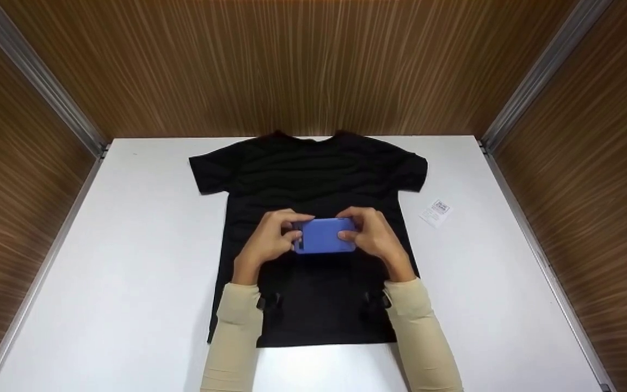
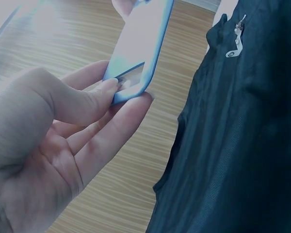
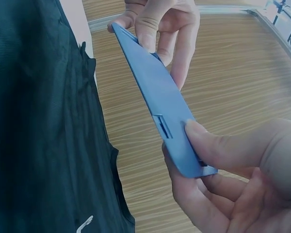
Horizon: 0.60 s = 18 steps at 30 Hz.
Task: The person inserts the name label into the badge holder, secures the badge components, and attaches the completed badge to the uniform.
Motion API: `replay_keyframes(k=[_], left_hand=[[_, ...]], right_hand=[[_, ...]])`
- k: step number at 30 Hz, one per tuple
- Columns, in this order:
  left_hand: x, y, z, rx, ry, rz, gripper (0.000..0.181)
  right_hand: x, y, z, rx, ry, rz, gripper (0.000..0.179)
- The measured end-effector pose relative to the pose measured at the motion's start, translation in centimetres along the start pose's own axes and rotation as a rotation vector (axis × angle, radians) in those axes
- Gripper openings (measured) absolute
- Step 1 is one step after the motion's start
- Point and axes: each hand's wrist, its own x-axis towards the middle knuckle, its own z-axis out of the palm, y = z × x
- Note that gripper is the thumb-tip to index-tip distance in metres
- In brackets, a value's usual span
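Over the middle of a black T-shirt (image 1: 324, 305), both hands hold a blue phone case (image 1: 324, 237) sideways between them. The left hand (image 1: 271, 239) pinches its left end, thumb on the near face beside a cutout and fingers around the edge. At the other end, the right hand (image 1: 373, 234) grips the case, with its thumb pressed on the flat face. In the right wrist view the blue phone case (image 3: 160, 87) slants, showing a small slot along its side edge. Seen from the left wrist, the thumb tip lies at the cutout of the phone case (image 2: 143, 43).
The T-shirt lies spread flat on a white table (image 1: 128, 245), neck toward the back. A small white printed card (image 1: 436, 212) lies right of it. Wood-grain panels (image 1: 302, 65) with metal rails (image 1: 542, 71) enclose the back and sides.
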Motion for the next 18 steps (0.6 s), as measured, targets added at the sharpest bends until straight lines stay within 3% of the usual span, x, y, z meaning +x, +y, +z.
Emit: replay_keyframes(k=[8,18], left_hand=[[0.11,0.04,0.16,-0.073,0.001,-0.007,0.046],[0.06,0.04,0.17,-0.079,0.012,0.000,0.045]], right_hand=[[0.07,0.27,-0.58,0.109,-0.007,0.016,0.027],[0.10,0.37,-0.65,0.067,0.026,0.000,0.025]])
